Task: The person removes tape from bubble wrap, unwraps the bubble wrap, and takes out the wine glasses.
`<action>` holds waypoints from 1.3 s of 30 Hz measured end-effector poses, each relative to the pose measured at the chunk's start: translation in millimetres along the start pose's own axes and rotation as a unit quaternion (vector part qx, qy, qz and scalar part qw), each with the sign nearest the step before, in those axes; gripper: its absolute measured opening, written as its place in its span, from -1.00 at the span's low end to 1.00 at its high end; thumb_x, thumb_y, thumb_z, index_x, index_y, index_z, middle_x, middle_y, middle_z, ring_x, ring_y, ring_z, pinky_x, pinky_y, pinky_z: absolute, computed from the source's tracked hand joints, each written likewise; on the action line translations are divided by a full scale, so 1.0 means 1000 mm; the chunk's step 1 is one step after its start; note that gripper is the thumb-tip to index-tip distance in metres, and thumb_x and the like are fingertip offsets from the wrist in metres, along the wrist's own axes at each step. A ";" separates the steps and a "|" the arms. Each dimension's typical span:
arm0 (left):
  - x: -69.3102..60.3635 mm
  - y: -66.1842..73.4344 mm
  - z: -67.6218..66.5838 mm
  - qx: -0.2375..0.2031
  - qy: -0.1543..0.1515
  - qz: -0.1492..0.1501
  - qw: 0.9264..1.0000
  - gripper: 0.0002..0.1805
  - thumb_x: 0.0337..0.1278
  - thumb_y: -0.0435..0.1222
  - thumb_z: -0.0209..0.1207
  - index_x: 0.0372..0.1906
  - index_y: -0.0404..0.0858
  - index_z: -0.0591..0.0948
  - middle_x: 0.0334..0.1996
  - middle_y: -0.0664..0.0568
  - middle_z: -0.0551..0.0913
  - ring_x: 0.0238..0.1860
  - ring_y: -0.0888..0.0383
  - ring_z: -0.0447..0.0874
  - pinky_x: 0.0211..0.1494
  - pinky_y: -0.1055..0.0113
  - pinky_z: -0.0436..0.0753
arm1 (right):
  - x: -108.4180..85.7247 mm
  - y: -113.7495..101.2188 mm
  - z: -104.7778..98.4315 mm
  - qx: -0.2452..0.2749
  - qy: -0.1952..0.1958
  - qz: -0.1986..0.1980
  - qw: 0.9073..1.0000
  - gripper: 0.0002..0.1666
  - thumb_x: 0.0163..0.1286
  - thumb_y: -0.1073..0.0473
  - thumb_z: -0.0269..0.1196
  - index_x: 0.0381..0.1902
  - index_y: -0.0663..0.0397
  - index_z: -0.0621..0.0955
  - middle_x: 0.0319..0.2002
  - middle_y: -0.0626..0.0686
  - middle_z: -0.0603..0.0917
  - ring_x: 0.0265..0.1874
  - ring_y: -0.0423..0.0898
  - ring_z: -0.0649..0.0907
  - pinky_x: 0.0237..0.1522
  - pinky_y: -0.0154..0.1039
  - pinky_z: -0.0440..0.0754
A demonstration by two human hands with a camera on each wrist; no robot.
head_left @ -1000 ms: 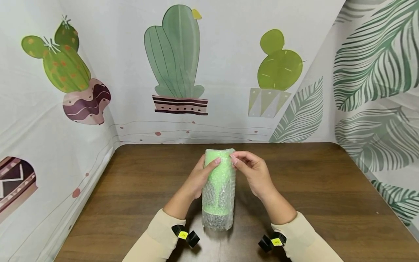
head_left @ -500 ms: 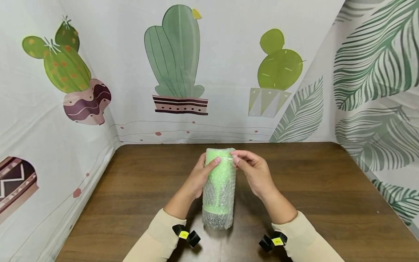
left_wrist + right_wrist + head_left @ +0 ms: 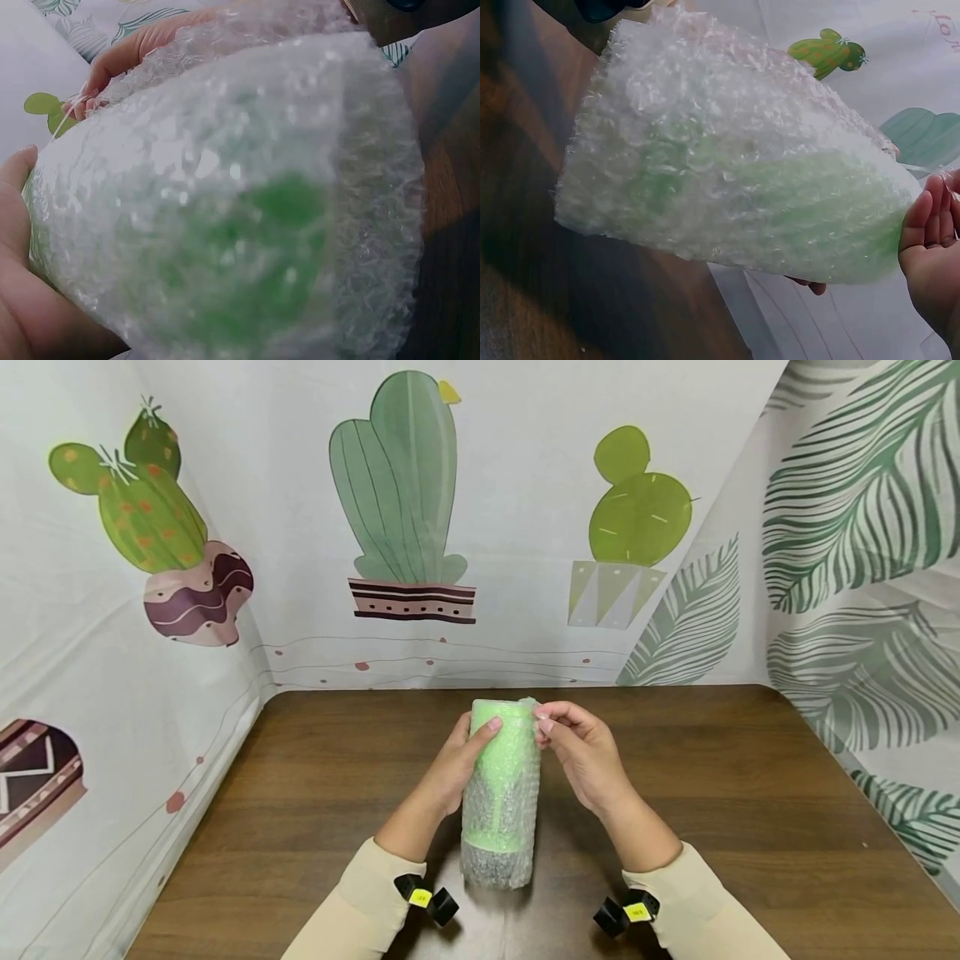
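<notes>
A green object wrapped in bubble wrap, roughly cylindrical, stands tilted above the table in the head view. My left hand grips its upper left side, the thumb across the front and the other fingers hidden behind. At the upper right edge, my right hand pinches a thin clear strip between thumb and forefinger. That strip stretches from the wrap to the fingertips in the left wrist view. Through the bubble wrap in the right wrist view, green patches show blurred. What the wrapped object is cannot be made out.
A dark brown wooden table lies beneath. White cloth printed with cacti and leaves hangs along the back and sides. Black wrist cameras sit on both beige sleeves.
My right fingertips have moved slightly right and up with the strip, and a bit of film lifts at the top right corner. My left hand keeps its hold on the wrapped object.
</notes>
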State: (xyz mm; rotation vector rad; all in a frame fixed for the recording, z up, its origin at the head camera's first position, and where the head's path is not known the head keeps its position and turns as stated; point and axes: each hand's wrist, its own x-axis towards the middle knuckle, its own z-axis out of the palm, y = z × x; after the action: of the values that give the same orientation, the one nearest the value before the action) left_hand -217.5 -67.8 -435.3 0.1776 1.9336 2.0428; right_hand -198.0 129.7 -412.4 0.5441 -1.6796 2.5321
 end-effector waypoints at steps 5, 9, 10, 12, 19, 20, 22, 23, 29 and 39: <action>-0.001 0.000 0.000 -0.014 -0.021 0.009 1.000 -0.30 0.38 0.17 0.05 0.46 -0.04 0.22 0.00 -0.15 0.53 -0.11 0.06 0.61 -0.09 0.16 0.68 | 0.000 -0.001 -0.001 0.021 -0.013 -0.005 1.000 -0.68 0.44 0.46 0.09 -0.20 -0.01 0.69 -0.37 -0.13 0.64 -0.33 -0.27 0.60 -0.21 -0.42 0.62; 0.000 -0.001 -0.001 -0.025 -0.037 0.018 0.999 -0.33 0.39 0.17 0.02 0.46 -0.02 0.25 -0.01 -0.14 0.55 -0.11 0.05 0.62 -0.08 0.12 0.69 | 0.001 -0.002 -0.002 0.032 -0.021 -0.008 0.999 -0.68 0.44 0.47 0.08 -0.20 0.00 0.68 -0.37 -0.11 0.63 -0.33 -0.26 0.59 -0.22 -0.42 0.61; 0.000 -0.001 -0.001 -0.026 -0.039 0.019 0.999 -0.33 0.39 0.17 0.02 0.46 -0.02 0.26 -0.02 -0.13 0.56 -0.11 0.05 0.62 -0.08 0.12 0.69 | 0.001 -0.002 -0.002 0.034 -0.023 -0.008 0.999 -0.68 0.44 0.47 0.07 -0.20 0.00 0.68 -0.37 -0.11 0.63 -0.33 -0.26 0.59 -0.22 -0.42 0.61; 0.000 -0.001 -0.001 -0.027 -0.040 0.021 0.999 -0.34 0.40 0.16 0.01 0.46 -0.03 0.29 -0.04 -0.11 0.57 -0.11 0.06 0.62 -0.07 0.13 0.68 | 0.001 -0.002 -0.002 0.038 -0.025 -0.007 0.999 -0.67 0.44 0.47 0.07 -0.20 0.00 0.68 -0.36 -0.12 0.63 -0.33 -0.26 0.59 -0.22 -0.42 0.61; 0.000 -0.001 -0.001 -0.032 -0.045 0.015 0.998 -0.35 0.42 0.16 -0.01 0.47 0.00 0.25 -0.01 -0.08 0.55 -0.08 0.06 0.58 -0.01 0.16 0.64 | 0.000 -0.003 -0.003 0.050 -0.025 -0.003 0.998 -0.66 0.44 0.48 0.05 -0.21 0.01 0.68 -0.36 -0.12 0.63 -0.35 -0.26 0.60 -0.23 -0.43 0.61; 0.000 -0.001 -0.001 -0.030 -0.043 0.015 0.999 -0.35 0.42 0.17 -0.01 0.46 0.02 0.24 0.01 -0.08 0.53 -0.06 0.06 0.57 0.01 0.15 0.63 | 0.001 -0.004 -0.003 0.051 -0.025 -0.002 0.998 -0.66 0.44 0.48 0.05 -0.21 0.01 0.68 -0.36 -0.12 0.63 -0.35 -0.26 0.60 -0.23 -0.43 0.61; -0.001 0.000 -0.002 -0.028 -0.040 0.013 0.999 -0.36 0.41 0.18 0.00 0.46 0.07 0.22 0.06 -0.09 0.51 -0.02 0.04 0.54 0.03 0.15 0.60 | 0.001 -0.004 -0.004 0.054 -0.025 -0.001 0.998 -0.66 0.44 0.48 0.05 -0.21 0.01 0.68 -0.37 -0.11 0.63 -0.35 -0.26 0.60 -0.24 -0.43 0.61; -0.001 0.000 -0.002 -0.027 -0.039 0.012 0.999 -0.36 0.40 0.19 0.00 0.45 0.09 0.21 0.09 -0.09 0.49 0.00 0.03 0.53 0.04 0.15 0.59 | 0.001 -0.004 -0.004 0.054 -0.025 0.000 0.998 -0.66 0.44 0.48 0.05 -0.21 0.01 0.68 -0.37 -0.11 0.63 -0.36 -0.26 0.60 -0.24 -0.43 0.61; -0.003 0.002 -0.001 -0.029 -0.025 0.006 0.999 -0.35 0.39 0.17 0.02 0.47 0.13 0.20 0.13 -0.12 0.48 -0.02 0.04 0.55 0.00 0.15 0.62 | 0.001 -0.004 -0.003 0.059 -0.024 0.005 0.998 -0.65 0.44 0.49 0.04 -0.22 0.02 0.68 -0.37 -0.11 0.62 -0.36 -0.26 0.60 -0.25 -0.43 0.61; -0.001 0.000 -0.001 -0.003 -0.016 0.008 1.000 -0.27 0.40 0.22 -0.02 0.56 0.20 0.11 0.50 -0.03 0.22 0.38 -0.09 0.31 0.41 -0.13 0.34 | 0.001 -0.004 -0.004 0.062 -0.030 0.008 0.998 -0.67 0.45 0.46 0.02 -0.23 0.02 0.66 -0.38 -0.10 0.61 -0.36 -0.24 0.58 -0.24 -0.41 0.59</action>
State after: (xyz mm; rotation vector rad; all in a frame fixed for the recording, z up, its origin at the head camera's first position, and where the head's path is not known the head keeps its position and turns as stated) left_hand -217.0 -68.5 -434.8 0.2231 1.9118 2.0438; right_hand -199.1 134.7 -409.7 0.6224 -1.5575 2.6712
